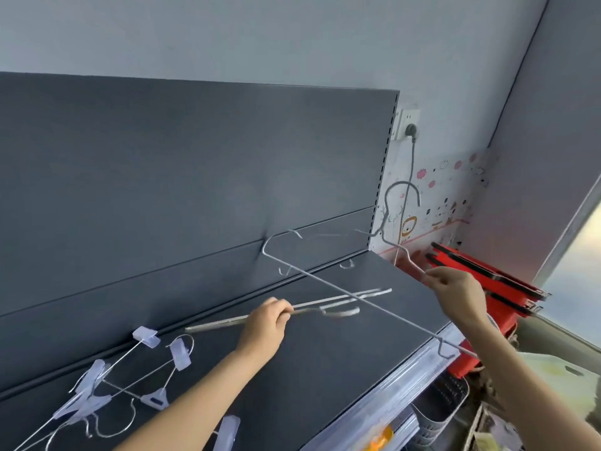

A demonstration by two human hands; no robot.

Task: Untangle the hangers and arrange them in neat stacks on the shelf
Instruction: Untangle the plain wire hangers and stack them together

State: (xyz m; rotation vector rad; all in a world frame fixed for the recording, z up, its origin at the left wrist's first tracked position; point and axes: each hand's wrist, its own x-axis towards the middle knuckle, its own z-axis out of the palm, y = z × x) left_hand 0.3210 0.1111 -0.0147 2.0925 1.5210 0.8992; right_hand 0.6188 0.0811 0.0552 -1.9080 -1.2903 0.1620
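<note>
Left hand (265,323) gripping, right hand (455,288) seemingly pinching, arms outstretched

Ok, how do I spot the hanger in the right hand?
Find the dark shelf. Over its right end the right hand pinches a wire hanger, hook up. Unlike the clip hangers lying at left, it is bare and held up.

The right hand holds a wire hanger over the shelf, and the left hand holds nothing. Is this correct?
No. The head view shows the left hand gripping other hangers; the right hand does hold a wire hanger over the shelf.
</note>
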